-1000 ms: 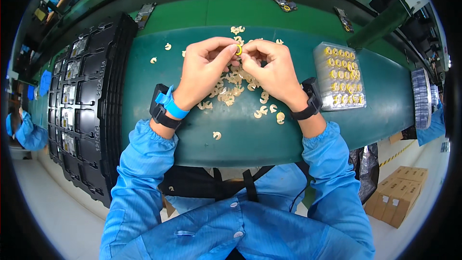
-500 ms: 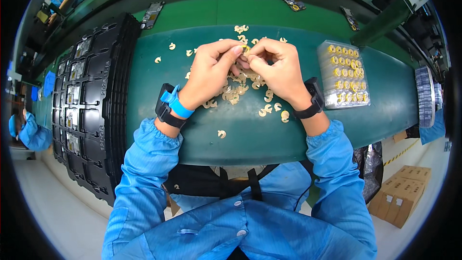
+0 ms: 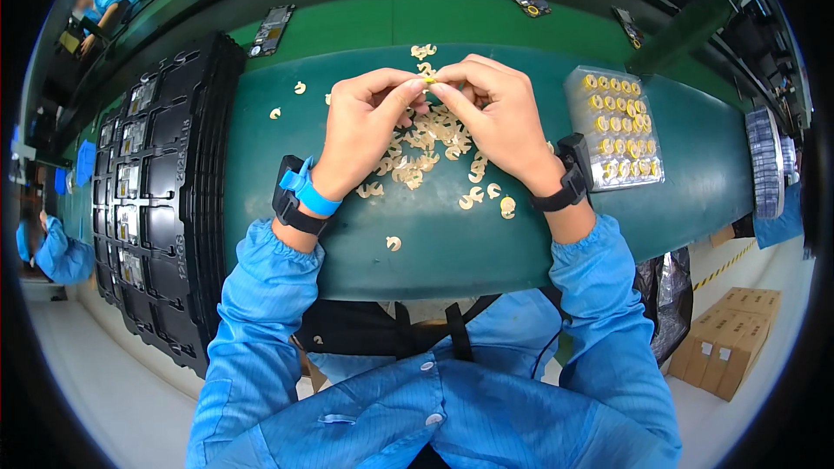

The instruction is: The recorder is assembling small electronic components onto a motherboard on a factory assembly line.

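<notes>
My left hand (image 3: pixel 369 126) and my right hand (image 3: pixel 491 117) meet over the green mat, fingertips pinched together. Between them is a small yellow ring-shaped part (image 3: pixel 430 81), seen nearly edge-on and mostly covered by the fingers. Below and around the hands lies a loose pile of cream C-shaped pieces (image 3: pixel 415 165), thin and flat. One round yellowish piece (image 3: pixel 508 207) rests near the pile's right edge. To the right of my right hand stands a clear plastic tray (image 3: pixel 625 181) with rows of yellow ring-shaped parts.
Stacked black trays (image 3: pixel 200 208) rise along the left edge. Circuit boards (image 3: pixel 272 30) lie spaced along the green strip at the back. A clear plastic stack (image 3: pixel 764 161) stands far right. Cardboard boxes (image 3: pixel 725 343) sit on the floor. Other people in blue work at the left.
Both hands stay pinched together on the yellow part. It now shows more edge-on and is more covered by the fingers. The whole view has shifted slightly.
</notes>
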Tool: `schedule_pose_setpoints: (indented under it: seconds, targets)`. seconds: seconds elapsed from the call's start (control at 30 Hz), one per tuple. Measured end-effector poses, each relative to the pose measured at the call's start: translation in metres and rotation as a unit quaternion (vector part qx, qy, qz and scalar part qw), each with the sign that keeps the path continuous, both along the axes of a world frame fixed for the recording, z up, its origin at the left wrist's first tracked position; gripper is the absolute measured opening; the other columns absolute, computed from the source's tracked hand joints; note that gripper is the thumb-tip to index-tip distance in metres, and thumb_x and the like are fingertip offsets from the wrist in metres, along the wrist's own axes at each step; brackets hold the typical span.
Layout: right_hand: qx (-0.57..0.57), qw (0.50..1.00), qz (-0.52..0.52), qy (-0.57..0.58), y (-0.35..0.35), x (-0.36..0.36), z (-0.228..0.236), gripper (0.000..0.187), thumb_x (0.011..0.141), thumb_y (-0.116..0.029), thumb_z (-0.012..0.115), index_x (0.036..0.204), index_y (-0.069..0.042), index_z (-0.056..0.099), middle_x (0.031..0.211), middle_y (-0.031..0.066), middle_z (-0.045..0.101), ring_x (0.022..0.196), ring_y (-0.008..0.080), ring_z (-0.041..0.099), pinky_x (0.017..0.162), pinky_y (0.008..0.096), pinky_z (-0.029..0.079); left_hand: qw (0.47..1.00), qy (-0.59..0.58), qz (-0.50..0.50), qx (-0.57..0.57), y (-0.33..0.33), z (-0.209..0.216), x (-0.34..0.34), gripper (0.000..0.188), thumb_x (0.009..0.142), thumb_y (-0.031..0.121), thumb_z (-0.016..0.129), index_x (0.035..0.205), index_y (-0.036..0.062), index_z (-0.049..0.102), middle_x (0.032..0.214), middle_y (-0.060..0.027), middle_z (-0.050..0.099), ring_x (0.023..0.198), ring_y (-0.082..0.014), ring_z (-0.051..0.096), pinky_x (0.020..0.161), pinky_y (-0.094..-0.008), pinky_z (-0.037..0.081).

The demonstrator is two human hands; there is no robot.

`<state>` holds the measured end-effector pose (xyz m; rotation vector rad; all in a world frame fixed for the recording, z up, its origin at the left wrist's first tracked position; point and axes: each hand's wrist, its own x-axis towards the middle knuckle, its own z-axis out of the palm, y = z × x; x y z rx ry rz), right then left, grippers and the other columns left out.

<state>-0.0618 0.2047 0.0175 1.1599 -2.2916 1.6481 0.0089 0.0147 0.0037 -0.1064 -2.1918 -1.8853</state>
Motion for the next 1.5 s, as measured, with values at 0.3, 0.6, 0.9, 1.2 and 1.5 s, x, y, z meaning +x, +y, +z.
schedule_pose_setpoints:
  seconds: [0.3, 0.6, 0.9, 1.2, 1.5]
  targets:
    - [-0.021, 0.972, 0.0, 0.234, -0.002, -0.002, -0.008, 0.009, 0.086, -0.004, 0.075, 0.094, -0.003, 0.073, 0.082, 0.0092, 0.067, 0.067, 0.0248, 0.065, 0.059, 0.0339, 0.052, 0.988, -0.079, -0.035, 0.131, -0.002, 0.007, 0.002, 0.027, 0.104, 0.021, 0.063, 0.102, -0.0041, 0.072, 0.086, -0.0103, 0.073, 0.077, -0.0173, 0.073, 0.063, -0.0262, 0.054]
    - [-0.074, 0.977, 0.055, -0.194, -0.008, 0.004, -0.012, 0.013, 0.097, -0.009, 0.072, 0.103, 0.003, 0.072, 0.089, 0.0056, 0.074, 0.062, 0.0053, 0.061, 0.053, 0.0221, 0.048, 0.999, -0.011, -0.013, 0.035, 0.003, 0.0, 0.005, 0.021, 0.103, 0.015, 0.064, 0.104, -0.0042, 0.073, 0.083, -0.0065, 0.072, 0.074, -0.0112, 0.07, 0.06, -0.0242, 0.052]
    - [-0.135, 0.972, -0.046, -0.184, 0.002, -0.012, -0.017, 0.011, 0.103, -0.01, 0.062, 0.104, 0.001, 0.063, 0.082, 0.0017, 0.065, 0.06, 0.0048, 0.056, 0.052, 0.0231, 0.046, 0.975, -0.03, 0.202, -0.084, -0.072, 0.012, -0.03, 0.039, 0.094, 0.016, 0.07, 0.12, -0.0125, 0.067, 0.091, -0.0157, 0.076, 0.075, -0.0176, 0.075, 0.058, -0.0274, 0.057]
    - [-0.053, 0.993, 0.0, -0.109, -0.006, -0.002, -0.022, 0.025, 0.098, -0.01, 0.065, 0.117, 0.0, 0.052, 0.099, 0.015, 0.064, 0.07, 0.0181, 0.063, 0.07, 0.0339, 0.051, 0.723, -0.142, 0.389, -0.553, -0.192, -0.035, -0.101, 0.043, 0.089, 0.03, 0.076, 0.11, -0.0071, 0.069, 0.104, -0.0293, 0.072, 0.098, -0.0479, 0.069, 0.088, -0.0522, 0.056]
    - [-0.061, 0.99, -0.022, -0.124, -0.006, 0.0, -0.023, 0.051, 0.095, -0.013, 0.071, 0.136, -0.002, 0.042, 0.101, 0.014, 0.066, 0.072, 0.0162, 0.068, 0.064, 0.0323, 0.053, 0.935, -0.046, 0.327, -0.127, -0.153, -0.001, -0.088, 0.04, 0.083, 0.005, 0.082, 0.119, -0.0078, 0.069, 0.099, -0.0106, 0.073, 0.087, -0.0163, 0.07, 0.076, -0.0303, 0.056]
